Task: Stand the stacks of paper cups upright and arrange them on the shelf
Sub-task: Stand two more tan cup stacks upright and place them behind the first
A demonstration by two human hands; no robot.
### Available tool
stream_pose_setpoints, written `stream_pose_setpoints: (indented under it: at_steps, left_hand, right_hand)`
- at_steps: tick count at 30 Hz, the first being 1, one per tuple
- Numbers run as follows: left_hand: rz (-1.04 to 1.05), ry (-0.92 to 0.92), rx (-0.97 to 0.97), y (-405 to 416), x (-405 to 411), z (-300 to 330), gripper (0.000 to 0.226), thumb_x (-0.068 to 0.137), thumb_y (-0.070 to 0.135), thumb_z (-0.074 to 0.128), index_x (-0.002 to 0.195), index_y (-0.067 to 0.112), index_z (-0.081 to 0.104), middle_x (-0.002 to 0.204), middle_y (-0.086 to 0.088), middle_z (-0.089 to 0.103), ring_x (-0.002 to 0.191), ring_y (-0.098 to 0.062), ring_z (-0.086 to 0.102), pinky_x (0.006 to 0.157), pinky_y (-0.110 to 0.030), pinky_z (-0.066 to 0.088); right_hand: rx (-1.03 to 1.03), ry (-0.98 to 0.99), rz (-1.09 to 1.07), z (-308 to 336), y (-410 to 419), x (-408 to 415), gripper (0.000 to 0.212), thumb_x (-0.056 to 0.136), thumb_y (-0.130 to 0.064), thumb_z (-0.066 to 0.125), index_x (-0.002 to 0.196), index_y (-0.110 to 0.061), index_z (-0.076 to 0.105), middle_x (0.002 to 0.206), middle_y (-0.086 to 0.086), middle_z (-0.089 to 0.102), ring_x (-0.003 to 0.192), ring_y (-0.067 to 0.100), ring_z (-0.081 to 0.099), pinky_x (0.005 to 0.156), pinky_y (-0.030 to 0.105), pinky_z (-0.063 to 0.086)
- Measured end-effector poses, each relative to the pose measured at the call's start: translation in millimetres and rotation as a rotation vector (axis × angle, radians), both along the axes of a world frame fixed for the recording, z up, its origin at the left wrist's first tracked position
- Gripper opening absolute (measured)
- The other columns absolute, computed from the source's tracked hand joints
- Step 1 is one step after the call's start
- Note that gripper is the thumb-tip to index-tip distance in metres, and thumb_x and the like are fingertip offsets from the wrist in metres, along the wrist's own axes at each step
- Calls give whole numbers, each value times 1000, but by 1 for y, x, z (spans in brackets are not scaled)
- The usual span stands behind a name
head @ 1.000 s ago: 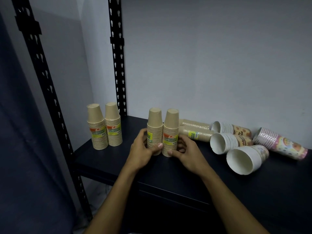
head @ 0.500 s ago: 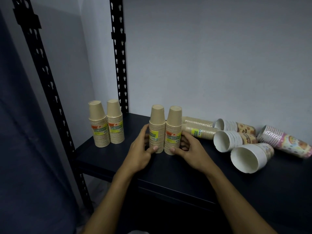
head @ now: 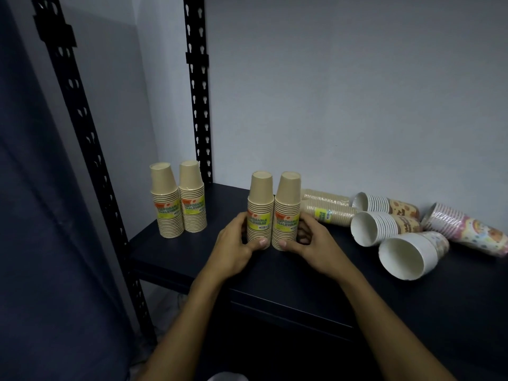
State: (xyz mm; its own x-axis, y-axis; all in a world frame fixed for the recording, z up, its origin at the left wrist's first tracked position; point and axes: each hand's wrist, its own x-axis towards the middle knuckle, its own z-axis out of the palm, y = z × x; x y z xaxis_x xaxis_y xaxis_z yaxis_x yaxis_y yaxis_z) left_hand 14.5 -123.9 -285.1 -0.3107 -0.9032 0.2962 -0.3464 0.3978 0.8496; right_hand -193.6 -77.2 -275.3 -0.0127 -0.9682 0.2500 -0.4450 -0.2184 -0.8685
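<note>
Two upright tan cup stacks (head: 272, 204) stand side by side mid-shelf. My left hand (head: 236, 243) grips the left one at its base. My right hand (head: 308, 243) grips the right one. Two more upright tan stacks (head: 178, 200) stand at the shelf's left end. Behind my right hand, tan stacks (head: 328, 207) lie on their sides. Further right lie two white stacks with brown print (head: 384, 215), one wide white stack (head: 409, 254) and a pink patterned stack (head: 464, 226).
The dark shelf board (head: 275, 273) has its front edge just below my wrists. A black slotted upright (head: 196, 105) stands at the back left corner, another (head: 82, 133) at the front left. A grey wall closes the back.
The two held stacks stay upright between my hands; my thumbs have shifted lower on their bases. The view has drifted slightly.
</note>
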Motion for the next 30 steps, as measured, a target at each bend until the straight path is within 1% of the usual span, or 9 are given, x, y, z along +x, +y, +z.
stream_pose_setpoints:
  at_steps: [5,7,9,12,15,19,22,27,30]
  left_hand:
    - [36,32,1,0,-3,0,64,78,25,86,133,22,54,127,7,66,116,-9,62,95,-21,48]
    - [51,32,-5,1,-4,-1,65,77,26,87,132,21,54,127,6,66,115,-9,62,92,-19,48]
    - [58,32,-12,1,-4,-1,66,76,26,87,132,20,54,127,6,65,115,-9,62,93,-20,48]
    - [57,38,-7,2,-4,-1,65,76,26,88,131,21,54,127,6,66,115,-9,63,93,-19,49]
    - [57,43,-3,1,-3,-1,66,75,25,88,131,21,54,126,6,66,114,-8,63,89,-13,47]
    - [51,49,-2,3,-3,1,63,75,25,88,128,20,55,123,6,68,111,-8,64,85,-8,46]
    - [55,45,-5,4,-3,1,63,75,26,88,129,21,56,122,6,68,111,-7,64,87,-11,47]
    - [73,39,-19,10,-1,1,63,73,26,89,127,21,57,121,7,69,112,-7,65,96,-24,52]
    - [87,40,-28,14,1,3,62,73,25,90,125,21,58,119,8,70,110,-5,65,94,-22,53]
  right_hand:
    - [1,25,0,2,1,1,57,83,-19,82,133,-24,57,122,-15,69,110,-6,63,101,23,48]
    - [-5,47,-23,0,1,2,54,82,-20,82,130,-26,57,117,-18,68,104,-10,62,94,17,47]
    - [-13,66,-53,-2,1,3,54,80,-23,84,126,-29,57,114,-18,68,102,-7,63,89,15,46]
    - [-22,72,-77,-3,0,4,57,76,-28,87,125,-28,59,114,-15,70,103,0,65,89,19,50]
    - [-8,66,-57,0,1,4,60,75,-30,88,127,-28,58,116,-15,70,105,-1,65,92,20,50]
    - [-13,84,-83,-1,3,4,52,78,-26,85,124,-28,61,113,-15,71,105,2,66,99,33,52]
    - [-10,108,-89,0,5,4,54,79,-29,85,127,-28,60,115,-16,71,107,2,65,101,35,51]
    - [-2,131,-79,4,14,7,57,79,-33,84,131,-29,59,120,-16,70,113,2,64,106,40,49]
    - [-2,151,-78,5,18,10,59,81,-33,83,134,-29,58,123,-17,68,116,2,62,107,39,48]
